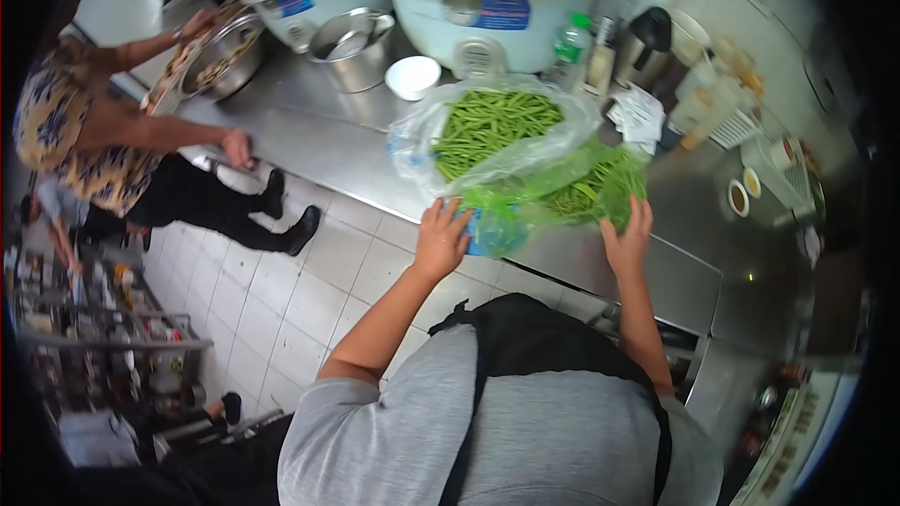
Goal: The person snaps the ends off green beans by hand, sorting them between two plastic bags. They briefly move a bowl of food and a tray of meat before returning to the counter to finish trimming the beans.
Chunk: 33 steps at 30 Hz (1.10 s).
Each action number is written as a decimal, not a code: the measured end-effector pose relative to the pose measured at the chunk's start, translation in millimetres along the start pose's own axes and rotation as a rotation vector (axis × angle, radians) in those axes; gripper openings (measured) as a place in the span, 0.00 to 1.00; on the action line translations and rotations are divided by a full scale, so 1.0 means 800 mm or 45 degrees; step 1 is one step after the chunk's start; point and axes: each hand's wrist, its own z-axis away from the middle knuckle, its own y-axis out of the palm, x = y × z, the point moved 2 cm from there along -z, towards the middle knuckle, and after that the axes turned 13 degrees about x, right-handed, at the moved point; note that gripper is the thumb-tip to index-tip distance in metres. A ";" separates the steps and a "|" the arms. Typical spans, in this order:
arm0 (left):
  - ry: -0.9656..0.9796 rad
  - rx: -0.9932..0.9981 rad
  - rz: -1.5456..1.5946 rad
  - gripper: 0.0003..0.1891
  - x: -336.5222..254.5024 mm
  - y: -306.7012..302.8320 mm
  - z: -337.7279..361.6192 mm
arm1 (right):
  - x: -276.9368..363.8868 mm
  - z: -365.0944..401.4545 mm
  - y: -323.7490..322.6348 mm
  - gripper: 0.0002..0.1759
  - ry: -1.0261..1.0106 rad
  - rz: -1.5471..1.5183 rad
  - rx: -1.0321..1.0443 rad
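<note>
Cut green beans (497, 126) fill an open clear plastic bag (408, 145) on the steel counter. In front and to its right lies a green plastic bag (502, 201) with thin green vegetables (586, 189) in its right part. My left hand (442, 236) is at the counter's front edge, its fingers apart on the left end of the green bag, beside a blue patch. My right hand (628, 232) touches the right end of the green bag, with the thumb and fingers apart around its edge.
Two large lidded cookers (497, 19) stand behind, with a steel pot (352, 61), a white bowl (412, 78) and a green-capped bottle (570, 42). A person (103, 131) stands at left by a metal bowl (225, 56). Small sauce dishes (739, 197) sit at right.
</note>
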 end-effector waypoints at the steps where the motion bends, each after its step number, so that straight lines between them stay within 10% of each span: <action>1: -0.012 -0.010 0.026 0.21 -0.011 0.007 0.003 | 0.002 -0.007 -0.011 0.37 0.048 0.006 -0.002; 11: 0.186 0.123 0.087 0.22 -0.113 0.048 -0.022 | -0.088 -0.051 -0.055 0.25 0.303 0.483 0.392; 23: 0.652 0.229 0.047 0.24 -0.277 0.123 -0.116 | -0.235 -0.089 -0.172 0.23 0.335 -0.066 -0.191; 31: 0.647 0.251 0.470 0.21 -0.282 0.095 -0.148 | -0.111 -0.082 -0.231 0.14 -0.105 -0.341 -0.350; 33: 0.550 0.048 0.555 0.19 -0.277 0.089 -0.159 | -0.082 -0.088 -0.224 0.11 -0.077 -0.386 0.081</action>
